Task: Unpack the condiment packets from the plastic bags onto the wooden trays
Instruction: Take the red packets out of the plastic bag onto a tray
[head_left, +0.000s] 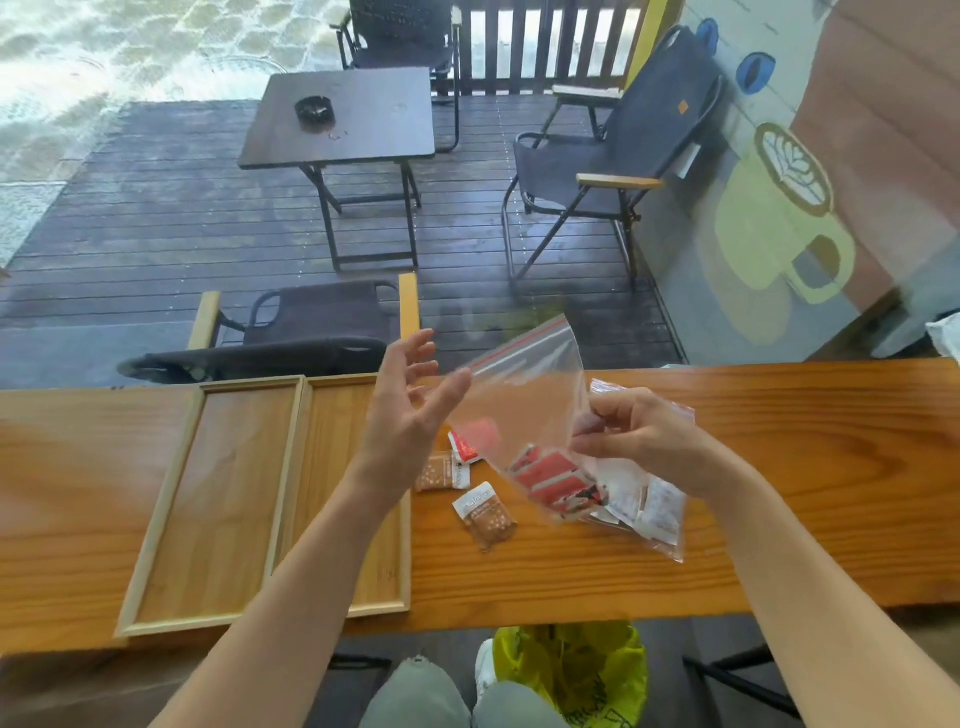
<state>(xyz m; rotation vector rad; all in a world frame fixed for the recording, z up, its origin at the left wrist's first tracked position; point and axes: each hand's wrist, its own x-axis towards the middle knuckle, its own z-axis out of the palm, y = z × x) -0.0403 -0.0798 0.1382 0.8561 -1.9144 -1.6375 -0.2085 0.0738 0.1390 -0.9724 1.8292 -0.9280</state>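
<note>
My right hand (631, 435) pinches the side of a clear zip bag (524, 387) with a red seal strip, held tilted above the table. Red condiment packets (553, 475) sit in its lower end. My left hand (410, 402) is spread open just left of the bag's mouth, its thumb tip at the bag's edge. A second clear bag (652, 512) with white packets lies under my right hand. Loose on the table lie a red packet (464, 446) and two brown-and-white packets (439, 473), (485, 514). Two wooden trays (156, 525), (397, 551) lie side by side at left, with nothing in them.
The work surface is a long wooden table (779, 467). A yellow-green plastic bag (576, 670) sits below its front edge by my knees. Beyond a glass pane are a deck, a dark folding table (343, 114) and chairs.
</note>
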